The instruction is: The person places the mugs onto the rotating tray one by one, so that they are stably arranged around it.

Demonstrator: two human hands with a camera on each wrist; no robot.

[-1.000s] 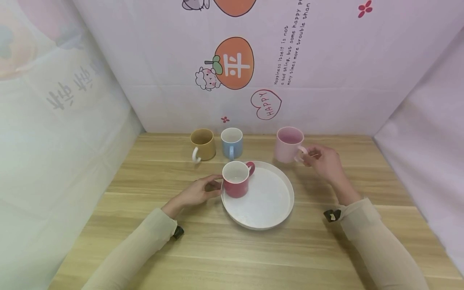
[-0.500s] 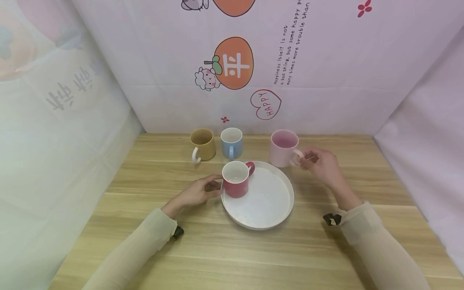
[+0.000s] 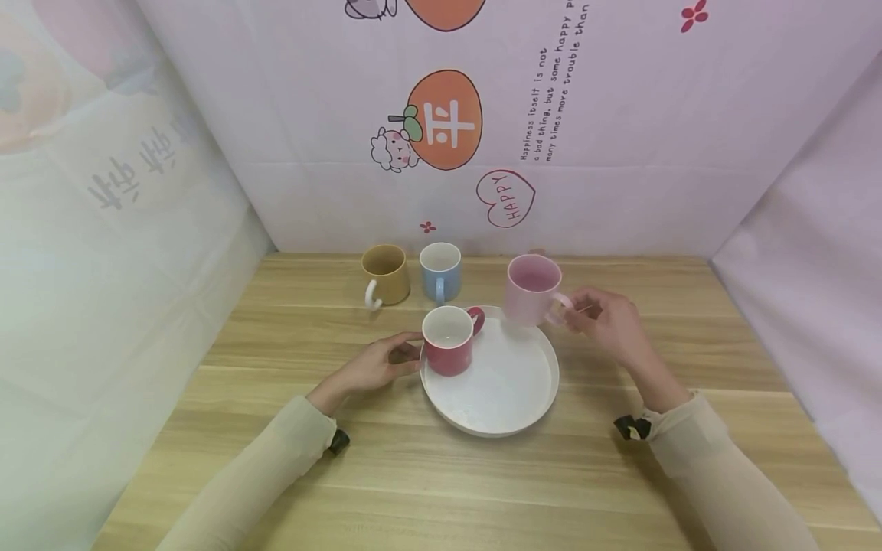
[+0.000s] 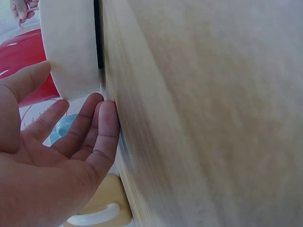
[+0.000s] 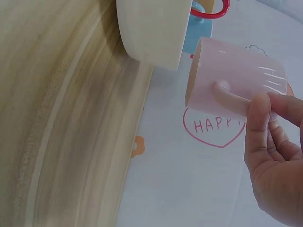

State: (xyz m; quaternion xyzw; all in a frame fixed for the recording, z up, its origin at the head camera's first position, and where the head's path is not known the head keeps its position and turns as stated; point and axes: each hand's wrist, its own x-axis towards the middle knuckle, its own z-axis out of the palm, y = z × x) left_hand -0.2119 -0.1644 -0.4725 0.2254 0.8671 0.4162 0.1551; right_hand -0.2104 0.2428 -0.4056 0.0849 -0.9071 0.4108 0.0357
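Observation:
My right hand (image 3: 608,323) pinches the handle of a pink mug (image 3: 529,295) between thumb and fingers. In the right wrist view the pink mug (image 5: 236,78) hangs clear of the table, its handle at the fingertips. In the head view it overlaps the back right rim of a round white tray (image 3: 510,398). A red mug (image 3: 449,358) with a white inside stands on the tray's left part, handle pointing back right. Beside it, my left hand (image 3: 375,363) has relaxed fingers at the tray's left edge. In the left wrist view, thumb and index fingertips meet the tray wall (image 4: 73,52).
Behind the tray stand a light blue mug (image 3: 441,274) and, left of it, a mustard mug (image 3: 387,275) with a white handle. A wooden table (image 3: 413,490) carries everything. White printed cloth (image 3: 592,207) closes off the back and both sides.
My right hand has brought the pink mug left and toward me, from behind the tray to over its back right rim. The left hand and the red mug have stayed put.

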